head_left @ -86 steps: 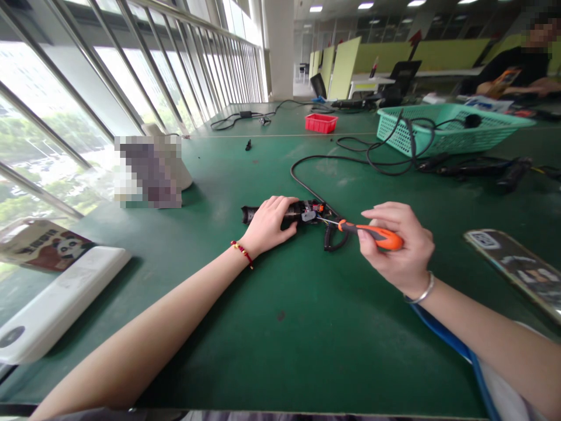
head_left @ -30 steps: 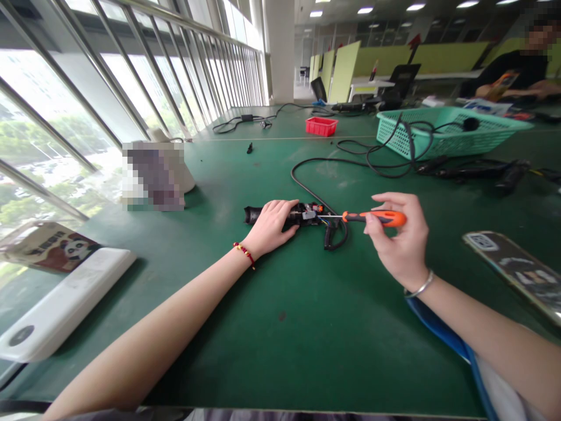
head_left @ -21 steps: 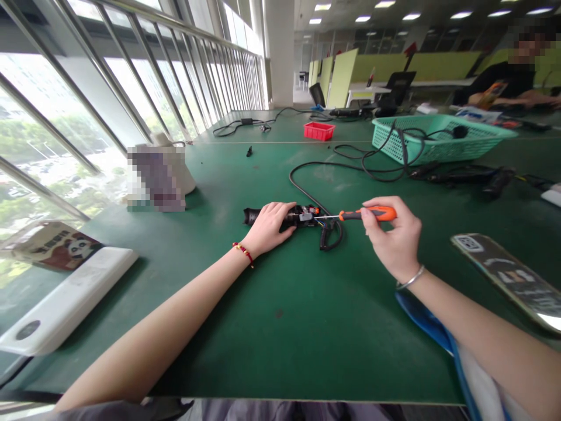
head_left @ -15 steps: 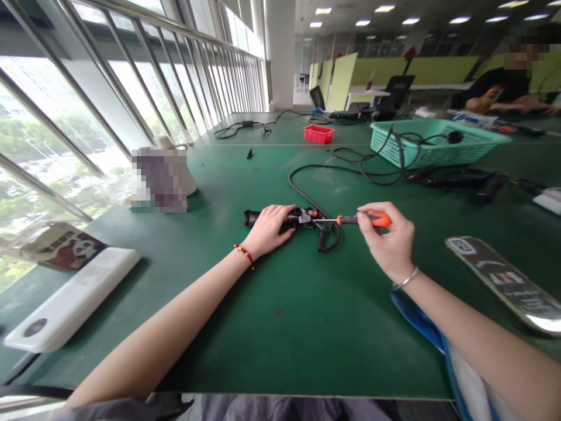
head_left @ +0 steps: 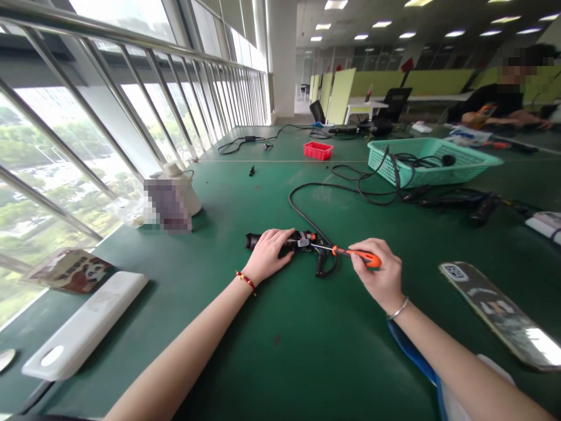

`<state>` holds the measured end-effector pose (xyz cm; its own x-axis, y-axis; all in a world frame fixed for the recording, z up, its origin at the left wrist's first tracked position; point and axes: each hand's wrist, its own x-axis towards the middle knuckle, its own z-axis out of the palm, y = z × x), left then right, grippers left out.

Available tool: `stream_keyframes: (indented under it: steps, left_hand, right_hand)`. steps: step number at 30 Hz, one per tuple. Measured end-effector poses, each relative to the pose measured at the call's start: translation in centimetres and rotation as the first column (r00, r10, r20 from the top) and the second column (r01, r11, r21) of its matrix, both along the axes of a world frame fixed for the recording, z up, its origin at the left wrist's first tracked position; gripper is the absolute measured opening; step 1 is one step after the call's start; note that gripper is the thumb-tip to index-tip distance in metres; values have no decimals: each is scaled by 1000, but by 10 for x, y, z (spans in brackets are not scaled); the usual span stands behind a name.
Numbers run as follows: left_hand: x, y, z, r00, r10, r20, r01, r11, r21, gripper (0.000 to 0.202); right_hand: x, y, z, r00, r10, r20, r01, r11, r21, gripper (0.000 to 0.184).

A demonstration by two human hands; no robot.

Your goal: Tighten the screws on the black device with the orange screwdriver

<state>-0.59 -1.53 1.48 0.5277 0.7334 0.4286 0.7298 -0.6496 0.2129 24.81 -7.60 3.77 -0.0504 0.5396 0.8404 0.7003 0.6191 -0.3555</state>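
A black cylindrical device (head_left: pixel 256 240) with exposed coloured wiring lies on the green table (head_left: pixel 280 351). My left hand (head_left: pixel 270 253) is wrapped over its body and presses it down. My right hand (head_left: pixel 377 275) pinches an orange-handled screwdriver (head_left: pixel 356 255), its thin shaft pointing left into the device's open wired end (head_left: pixel 307 240). A black cable (head_left: pixel 307 196) runs from the device away across the table.
A phone (head_left: pixel 499 313) lies at the right, and a white flat box (head_left: pixel 83 333) and a panda-printed booklet (head_left: pixel 70 270) at the left. Farther back stand a teal basket (head_left: pixel 429 166) with cables, a small red tray (head_left: pixel 318 150) and a pixelated object (head_left: pixel 169 204). Another person sits at the far right.
My head has tilted up, so everything sits lower in the picture. My right hand has lowered the screwdriver handle slightly while the tip stays at the device. The left hand keeps its hold.
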Motion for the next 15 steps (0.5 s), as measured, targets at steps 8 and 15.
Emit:
stream_keyframes:
  steps: [8, 15]
  left_hand:
    - [-1, 2, 6, 1000, -2, 25, 3, 999, -36, 50]
    - [-1, 4, 9, 1000, 1, 28, 1, 998, -56, 50]
  right_hand:
    - [2, 6, 3, 990, 62, -124, -83, 982, -170, 7]
    - [1, 0, 4, 969, 134, -207, -181, 957, -226, 25]
